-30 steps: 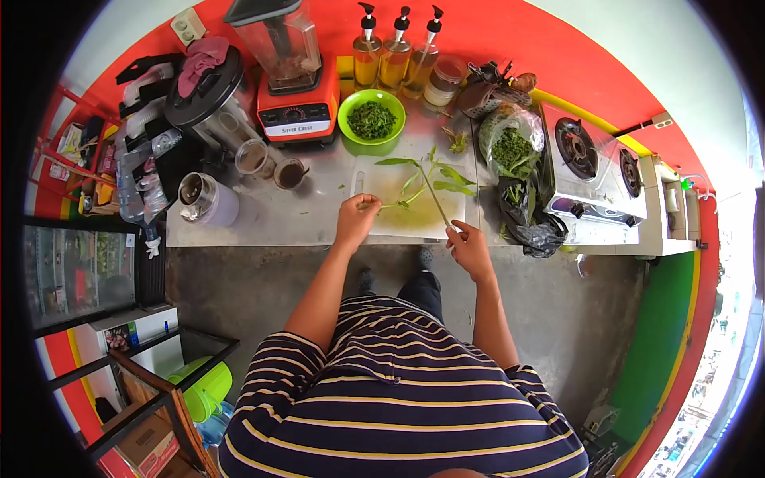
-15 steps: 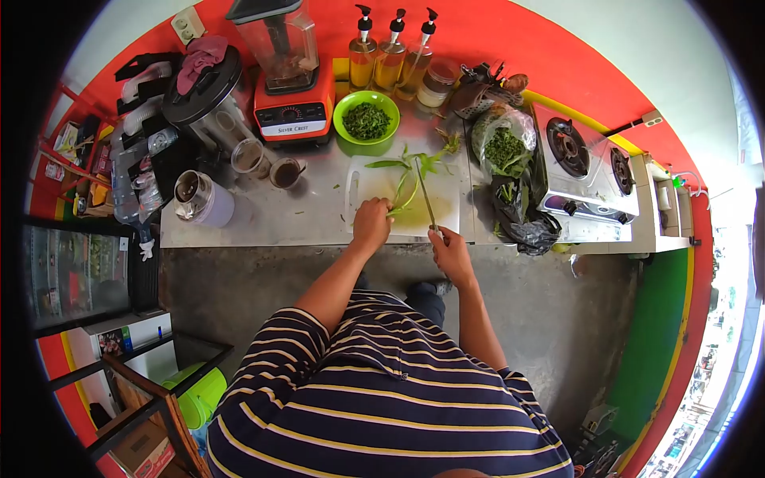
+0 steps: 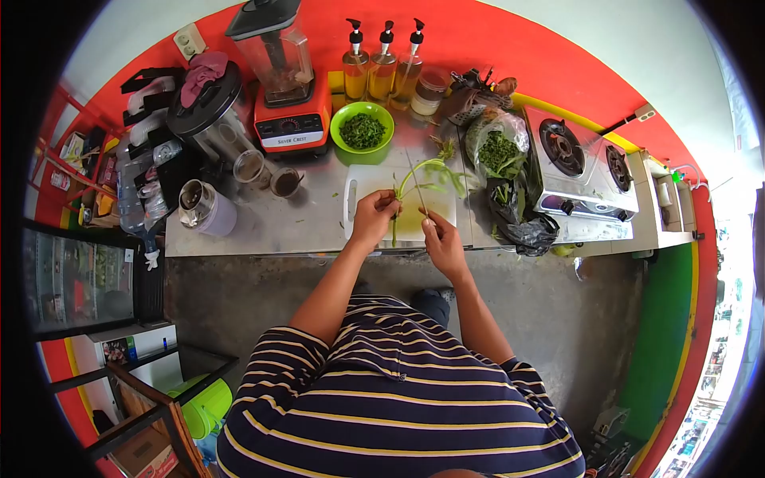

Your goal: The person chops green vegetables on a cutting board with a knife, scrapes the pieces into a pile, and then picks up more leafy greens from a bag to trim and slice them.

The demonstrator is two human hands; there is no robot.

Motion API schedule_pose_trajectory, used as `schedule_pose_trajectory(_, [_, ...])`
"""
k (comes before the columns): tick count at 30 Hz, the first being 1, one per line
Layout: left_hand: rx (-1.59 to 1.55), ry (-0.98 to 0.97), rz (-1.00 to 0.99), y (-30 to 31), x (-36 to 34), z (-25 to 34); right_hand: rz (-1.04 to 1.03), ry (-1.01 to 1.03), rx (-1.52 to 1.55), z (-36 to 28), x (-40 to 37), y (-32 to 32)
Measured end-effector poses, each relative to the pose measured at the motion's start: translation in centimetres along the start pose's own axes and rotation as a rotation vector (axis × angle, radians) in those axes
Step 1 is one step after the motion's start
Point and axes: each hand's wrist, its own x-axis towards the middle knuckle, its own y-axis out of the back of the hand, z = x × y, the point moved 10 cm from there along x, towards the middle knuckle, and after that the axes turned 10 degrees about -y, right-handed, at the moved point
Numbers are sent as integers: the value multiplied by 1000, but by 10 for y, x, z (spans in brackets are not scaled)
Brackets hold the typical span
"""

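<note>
My left hand (image 3: pixel 377 217) is closed on green stems (image 3: pixel 404 189) over the left part of the white cutting board (image 3: pixel 362 177). The stems arch up and to the right, their leafy ends blurred near the board's right side. In my right hand (image 3: pixel 445 245) is a knife (image 3: pixel 417 185), its thin blade pointing away from me and crossing the stems. Behind the board stands a green bowl (image 3: pixel 341 115) holding chopped leaves (image 3: pixel 362 131).
A red blender (image 3: pixel 292 126) and cups (image 3: pixel 285 182) stand left of the board. Pump bottles (image 3: pixel 382 70) line the back wall. To the right are a bag of greens (image 3: pixel 502 151), a black plastic bag (image 3: pixel 530 233) and a gas stove (image 3: pixel 586 171).
My left hand has lifted the stems, which now arch higher, their leafy ends swung right. My right hand and the knife have shifted slightly left and toward my left hand.
</note>
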Motion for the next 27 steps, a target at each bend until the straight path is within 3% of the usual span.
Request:
schedule_pose_trajectory(10, [-317,114,43,-3,-18,39,-85,329,-195,-75,-2,-33])
schedule_pose_trajectory(21, [-362,97,-44,11,-17,58,-217,399,-292,-100,0,-51])
schedule_pose_trajectory(27, [-345,81,49,33,-15,45,-212,442,-252,-102,3,-68])
